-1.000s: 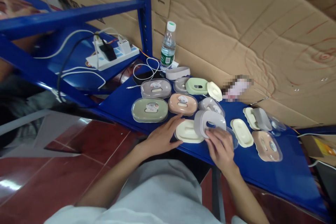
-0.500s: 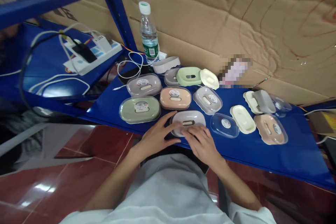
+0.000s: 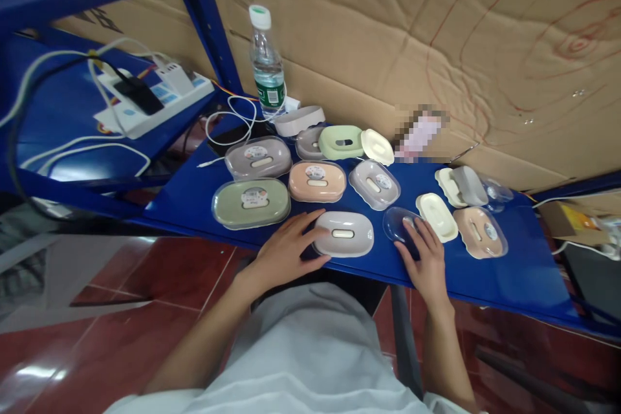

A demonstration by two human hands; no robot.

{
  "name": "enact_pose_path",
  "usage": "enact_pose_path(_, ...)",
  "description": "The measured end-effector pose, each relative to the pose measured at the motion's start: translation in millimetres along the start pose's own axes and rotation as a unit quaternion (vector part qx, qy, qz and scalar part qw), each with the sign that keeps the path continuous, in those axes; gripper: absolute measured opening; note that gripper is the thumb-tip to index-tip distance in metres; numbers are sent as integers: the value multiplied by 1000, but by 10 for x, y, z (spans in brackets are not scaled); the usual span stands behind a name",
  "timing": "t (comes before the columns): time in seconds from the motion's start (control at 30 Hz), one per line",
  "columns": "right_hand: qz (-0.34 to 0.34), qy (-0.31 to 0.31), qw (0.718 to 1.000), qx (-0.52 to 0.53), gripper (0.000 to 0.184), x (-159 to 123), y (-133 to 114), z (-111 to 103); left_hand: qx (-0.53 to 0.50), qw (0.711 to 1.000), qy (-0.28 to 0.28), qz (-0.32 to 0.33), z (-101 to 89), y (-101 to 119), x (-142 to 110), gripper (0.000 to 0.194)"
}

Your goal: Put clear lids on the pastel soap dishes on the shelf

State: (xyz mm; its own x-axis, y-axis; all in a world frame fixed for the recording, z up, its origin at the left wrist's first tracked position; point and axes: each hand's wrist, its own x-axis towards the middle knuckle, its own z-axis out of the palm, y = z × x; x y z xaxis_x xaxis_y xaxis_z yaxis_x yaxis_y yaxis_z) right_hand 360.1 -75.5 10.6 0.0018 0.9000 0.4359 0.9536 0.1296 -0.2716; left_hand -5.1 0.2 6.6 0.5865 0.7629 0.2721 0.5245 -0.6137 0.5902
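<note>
A pale grey soap dish (image 3: 356, 242) with a slotted top lies near the front edge of the blue shelf. My left hand (image 3: 286, 249) holds its left end, thumb at the front and fingers at the side and back. Over to the right, my right hand (image 3: 427, 259) grips a clear plastic lid (image 3: 395, 223), which lies flat on the shelf; fingers cover its right half and label. A cream dish tray (image 3: 439, 220) is close beside that hand. Behind the grey dish are lidded peach (image 3: 317, 181), green (image 3: 252, 204) and grey (image 3: 373, 184) soap dishes.
A water bottle (image 3: 266, 68) and a coiled white cable (image 3: 233, 123) stand at the back left. Along the back lie a light green dish (image 3: 334, 142) and a cream piece (image 3: 378, 145). A lidded peach dish (image 3: 478, 233) sits right; a power strip (image 3: 155, 110) is left.
My right hand has left the grey soap dish and moved right onto the clear lid. My left hand stays at the dish's left end. The view has shifted slightly.
</note>
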Motion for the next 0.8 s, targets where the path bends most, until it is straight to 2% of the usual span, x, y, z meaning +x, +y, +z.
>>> enact_pose_path(0.1,5,45,995,91,43,-21,-261,59,-19,1000,-6,-22,-4,4,9,51)
enact_pose_path(0.17,-23,58,990,129,40,-8,-516,128,-37,998,-4,-41,-2,6,15,68)
enact_pose_path(0.23,-82,40,986,137,39,21,-756,204,-46,997,-3,-58,3,6,18,83)
enact_pose_path(0.33,-169,-9,978,120,40,89,-993,278,-51,996,-4,-71,14,-5,19,93)
enact_pose_path(0.53,-234,-80,964,101,42,230,-1037,240,-62,996,-8,-66,23,-58,11,87)
enact_pose_path(0.63,-237,-135,959,82,43,284,-1001,211,-69,996,-9,-64,17,-76,-1,87)
enact_pose_path(0.8,-262,-171,948,60,49,392,-1014,141,-71,996,-7,-58,16,-84,-18,89)
